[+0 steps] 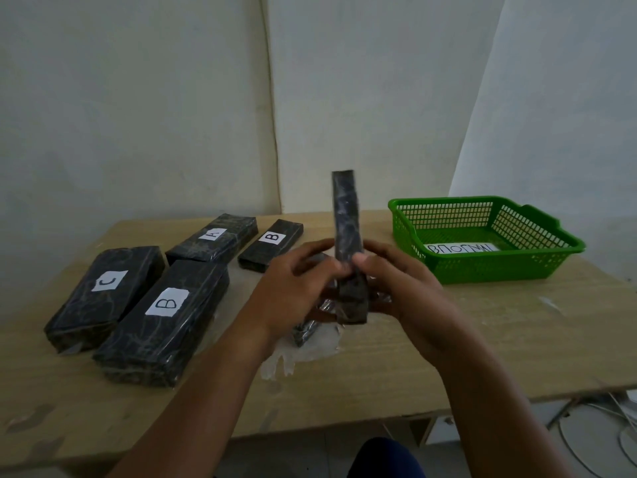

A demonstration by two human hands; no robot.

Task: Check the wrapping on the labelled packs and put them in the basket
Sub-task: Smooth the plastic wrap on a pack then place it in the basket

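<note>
I hold a narrow black wrapped pack (346, 222) upright and edge-on over the middle of the table, its label hidden. My left hand (293, 288) and my right hand (396, 284) both grip its lower end, thumbs on the near side. Another dark pack (305, 331) lies partly hidden under my hands. On the left lie the black packs labelled C (103, 294), B (165, 319), A (213, 239) and a smaller B (272, 244). The green basket (537, 236) stands at the right rear, holding only a paper label.
The wooden table (482, 339) has a torn white patch near my left wrist. A white wall rises close behind it. White cables (603, 432) lie on the floor at the lower right, beyond the table's front edge.
</note>
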